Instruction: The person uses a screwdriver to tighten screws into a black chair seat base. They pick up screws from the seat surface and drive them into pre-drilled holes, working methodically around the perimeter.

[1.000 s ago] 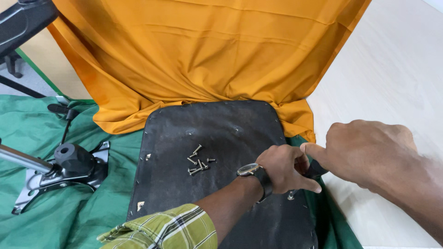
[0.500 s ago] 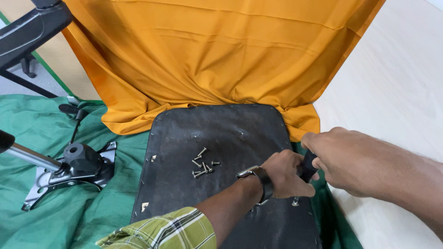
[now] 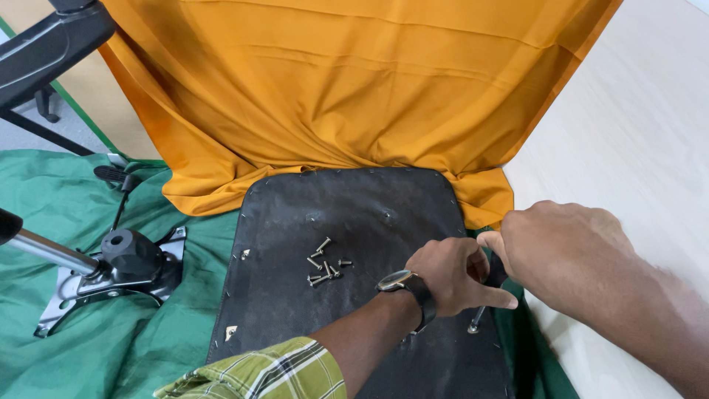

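Head view. Left hand [image 3: 452,275], wristwatch on the wrist, rests on the black flat underside of an upturned chair seat [image 3: 347,222]; its fingers [image 3: 493,297] are closed round the lower part of a dark-handled screwdriver [image 3: 493,275], steadying the shaft. Right hand [image 3: 565,247] comes in from the right edge, fingers curled over the top of the handle; how firmly they clamp it I cannot tell, since the handle is mostly hidden between the 2 hands. The silver tip of the tool [image 3: 473,324] stands on the seat panel near its right edge, at what looks like a screw or a screw hole; too small to tell which.

Progress, as a judgement: a loose heap of about 7 small silver screws [image 3: 326,267] lies mid-panel, touching none of the hands, so fasteners are out of their holes. The black and silver chair base mechanism with its metal plate and gas column [image 3: 111,270] lies apart on the green cloth [image 3: 111,355] to the left, not attached to the seat. Work at the right-edge fixing point is in hand, not finished.

Containers: none in view; the screws sit bare on the panel. Orange fabric [image 3: 354,89] is draped behind the seat. Pale wood floor [image 3: 635,133] to the right.
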